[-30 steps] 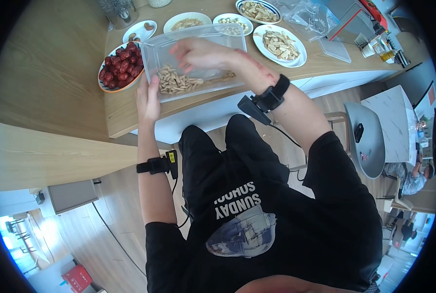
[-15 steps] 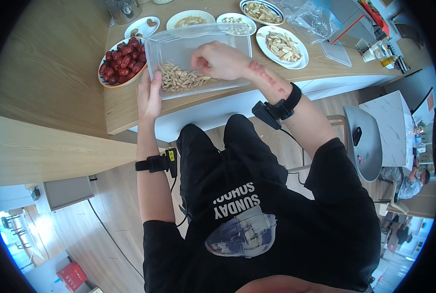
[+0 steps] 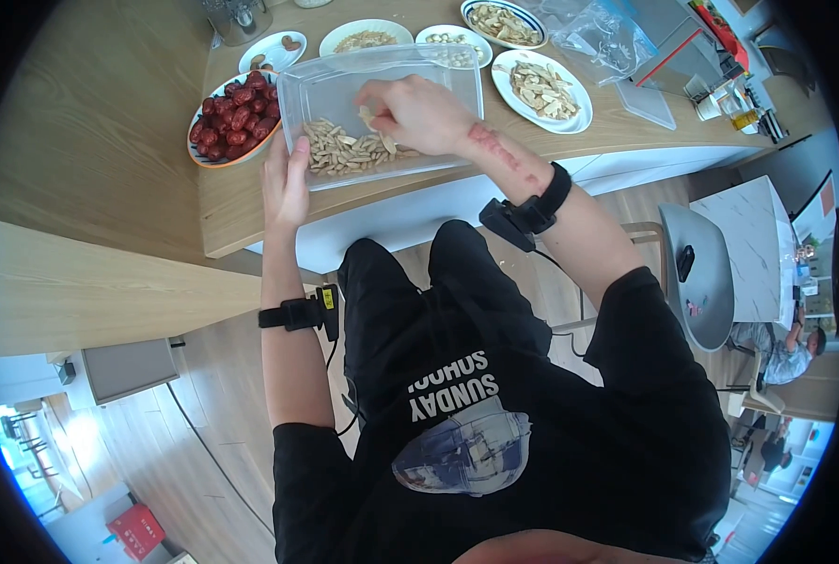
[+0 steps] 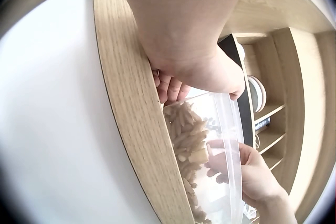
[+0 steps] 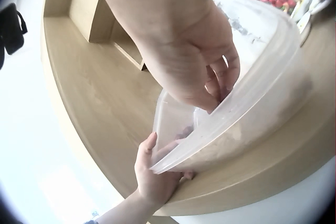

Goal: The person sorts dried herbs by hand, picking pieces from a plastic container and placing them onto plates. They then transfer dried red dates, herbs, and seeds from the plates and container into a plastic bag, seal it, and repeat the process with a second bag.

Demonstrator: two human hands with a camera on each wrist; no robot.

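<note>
A clear plastic container [image 3: 311,89] sits tilted at the counter's front edge, with short tan stick-like pieces [image 3: 339,155] heaped at its left and near side. My left hand [image 3: 286,188] grips its left end, thumb over the rim and fingers around the outside. Inside the container, my right hand [image 3: 419,113] pinches a pale flat piece [image 4: 199,155] between thumb and fingers, just above the heap. The right wrist view hides that piece behind the hand and the cloudy container wall.
An orange-rimmed bowl of red dates [image 3: 234,122] stands close to the container's left. Behind are a small plate [image 3: 274,52] and a plate of grain-like bits [image 3: 366,39]. A plate of pale slices [image 3: 543,91], a plastic bag [image 3: 607,47] and a flat lid [image 3: 647,103] lie rightward.
My right hand has come down from over the container to the tan pieces, and a pale piece now shows between its fingers. My left hand keeps its hold on the container.
</note>
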